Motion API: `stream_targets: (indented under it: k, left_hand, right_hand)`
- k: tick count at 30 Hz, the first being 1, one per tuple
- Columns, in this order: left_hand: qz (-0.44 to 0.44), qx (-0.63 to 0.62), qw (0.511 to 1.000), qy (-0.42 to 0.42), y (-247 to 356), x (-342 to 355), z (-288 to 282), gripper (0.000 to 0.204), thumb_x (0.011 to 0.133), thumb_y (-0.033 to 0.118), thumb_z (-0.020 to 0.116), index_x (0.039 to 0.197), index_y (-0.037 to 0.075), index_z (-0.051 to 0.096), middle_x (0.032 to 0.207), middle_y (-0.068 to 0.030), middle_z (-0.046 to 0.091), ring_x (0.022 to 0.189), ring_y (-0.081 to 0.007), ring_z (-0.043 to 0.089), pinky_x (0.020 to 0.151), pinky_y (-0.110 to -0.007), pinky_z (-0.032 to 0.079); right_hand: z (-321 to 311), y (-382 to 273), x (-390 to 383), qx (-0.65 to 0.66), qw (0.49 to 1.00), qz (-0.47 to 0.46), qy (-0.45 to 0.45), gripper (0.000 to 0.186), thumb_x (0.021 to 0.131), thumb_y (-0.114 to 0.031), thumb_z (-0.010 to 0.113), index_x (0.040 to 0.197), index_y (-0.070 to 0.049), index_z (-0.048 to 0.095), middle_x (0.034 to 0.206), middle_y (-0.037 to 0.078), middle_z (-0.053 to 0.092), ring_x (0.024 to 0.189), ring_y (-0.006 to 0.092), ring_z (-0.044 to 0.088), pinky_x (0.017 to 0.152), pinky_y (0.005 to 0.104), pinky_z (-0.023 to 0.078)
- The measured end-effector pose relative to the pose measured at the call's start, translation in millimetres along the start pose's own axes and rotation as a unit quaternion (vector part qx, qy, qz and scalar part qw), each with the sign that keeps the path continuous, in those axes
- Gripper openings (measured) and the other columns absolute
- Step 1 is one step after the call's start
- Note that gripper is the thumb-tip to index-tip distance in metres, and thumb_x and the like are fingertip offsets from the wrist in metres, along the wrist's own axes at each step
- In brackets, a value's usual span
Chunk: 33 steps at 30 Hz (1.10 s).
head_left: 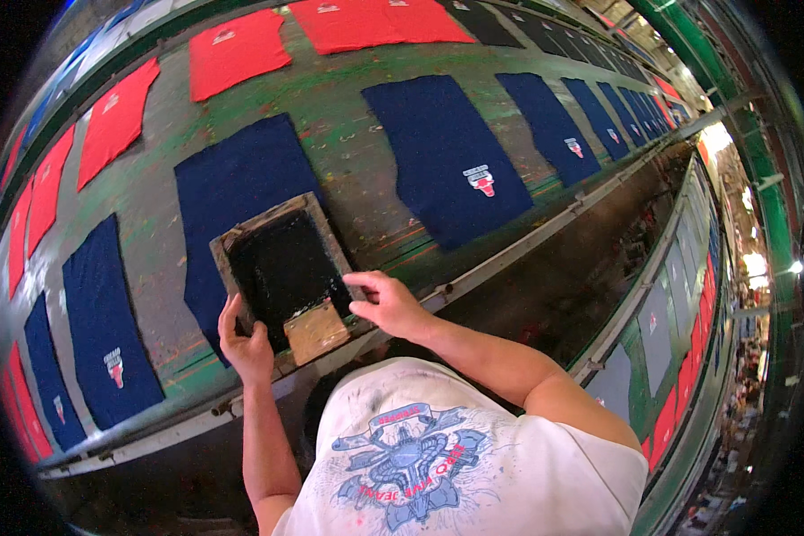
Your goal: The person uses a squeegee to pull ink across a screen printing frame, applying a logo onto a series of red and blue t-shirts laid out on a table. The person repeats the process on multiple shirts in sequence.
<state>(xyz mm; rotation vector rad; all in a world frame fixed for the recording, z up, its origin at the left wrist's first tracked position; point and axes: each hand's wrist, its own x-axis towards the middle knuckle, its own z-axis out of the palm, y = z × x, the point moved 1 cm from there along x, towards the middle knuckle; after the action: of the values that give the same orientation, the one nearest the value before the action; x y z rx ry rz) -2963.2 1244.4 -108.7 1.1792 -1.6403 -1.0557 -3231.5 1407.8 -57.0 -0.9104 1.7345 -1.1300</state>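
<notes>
A wooden screen-printing frame [332, 243] with a dark, ink-stained inside lies over a navy fabric piece [246, 170] at the table's near edge. My left hand [246, 347] grips the frame's near left side, thumb and fingers bent around it. On the near right side, my right hand [389, 304] holds the rim between thumb and fingers. A tan wooden block [318, 332], perhaps a squeegee, rests inside the frame's near end, between my hands. Whatever print is under the frame stays hidden.
More navy pieces with a red-and-white print [460, 161] lie along the long green-grey table [348, 152] on both sides. Red pieces [239, 54] line its far side. A metal rail [509, 259] edges the table. Another table with grey and red pieces [657, 326] stands at right.
</notes>
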Motion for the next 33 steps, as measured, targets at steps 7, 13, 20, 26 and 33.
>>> stream_targets:
  k: [7, 13, 20, 26, 33]
  left_hand:
    - [0.001, 0.016, 1.000, 0.001, 20.1, -3.0, -8.5, 0.048, 0.086, -0.016, 0.068, 0.130, 0.001, 0.079, 0.166, -0.0202, 0.059, 0.145, -0.0286, 0.064, 0.119, -0.039, 0.048]
    - [0.004, -0.035, 0.999, 0.031, 57.7, 2.9, 14.1, 0.047, 0.087, -0.019, 0.065, 0.128, 0.000, 0.078, 0.167, -0.0223, 0.057, 0.143, -0.0254, 0.064, 0.109, -0.032, 0.056]
    - [0.010, -0.020, 0.999, 0.047, 119.3, -20.6, 135.2, 0.045, 0.088, -0.019, 0.066, 0.129, -0.002, 0.077, 0.166, -0.0219, 0.058, 0.144, -0.0264, 0.064, 0.113, -0.035, 0.055]
    - [0.031, -0.008, 0.999, 0.039, 176.0, -53.1, 289.9, 0.045, 0.084, -0.019, 0.069, 0.123, -0.001, 0.079, 0.163, -0.0230, 0.061, 0.145, -0.0295, 0.064, 0.114, -0.038, 0.054]
    - [0.086, -0.002, 0.996, 0.031, 194.0, -83.8, 421.9, 0.038, 0.083, -0.015, 0.072, 0.115, 0.004, 0.079, 0.162, -0.0264, 0.062, 0.147, -0.0373, 0.062, 0.122, -0.044, 0.047]
  right_hand:
    - [-6.0, -17.0, -12.0, -0.103, 0.990, -0.097, 0.007, 0.048, 0.096, -0.022, 0.088, 0.142, -0.012, 0.077, 0.155, 0.023, 0.061, 0.138, 0.0343, 0.064, 0.109, 0.0426, 0.057]
    - [-49.1, -29.7, -20.3, -0.075, 0.978, -0.190, 0.034, 0.044, 0.093, -0.017, 0.089, 0.136, -0.012, 0.080, 0.157, 0.024, 0.059, 0.147, 0.0389, 0.058, 0.125, 0.0475, 0.043]
    - [-173.2, 14.8, -9.1, 0.064, 0.979, -0.192, 0.011, 0.043, 0.097, -0.002, 0.082, 0.139, -0.006, 0.076, 0.162, 0.017, 0.052, 0.150, 0.0273, 0.056, 0.124, 0.0392, 0.047]
    - [-319.5, 64.9, -15.6, 0.088, 0.978, -0.178, 0.063, 0.044, 0.093, -0.009, 0.085, 0.136, -0.008, 0.078, 0.154, 0.021, 0.061, 0.147, 0.0351, 0.058, 0.124, 0.0450, 0.045]
    - [-430.2, 106.6, -29.2, 0.127, 0.980, -0.121, 0.095, 0.043, 0.092, -0.004, 0.080, 0.135, -0.005, 0.077, 0.159, 0.017, 0.056, 0.152, 0.0312, 0.051, 0.129, 0.0459, 0.038]
